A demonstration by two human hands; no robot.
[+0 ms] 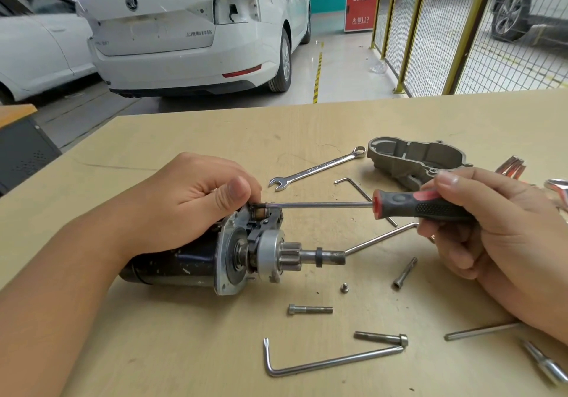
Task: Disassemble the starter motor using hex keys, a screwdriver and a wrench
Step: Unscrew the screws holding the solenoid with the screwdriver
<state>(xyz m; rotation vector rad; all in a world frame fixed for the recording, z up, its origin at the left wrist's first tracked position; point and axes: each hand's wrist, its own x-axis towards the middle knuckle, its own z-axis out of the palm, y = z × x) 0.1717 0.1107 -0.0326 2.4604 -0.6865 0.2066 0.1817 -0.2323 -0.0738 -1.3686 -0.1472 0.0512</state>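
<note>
Two hands busy: left grips starter motor, right grips screwdriver.

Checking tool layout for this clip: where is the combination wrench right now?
In the head view the combination wrench lies flat on the table, right of centre, untouched, between the left hand and the removed housing, just beyond the screwdriver.

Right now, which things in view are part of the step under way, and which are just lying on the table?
In use:
starter motor, steadied by the left hand
screwdriver, held in the right hand, tip at the motor's top

Lying about:
wrench
removed housing
large hex key
loose bolts
</note>
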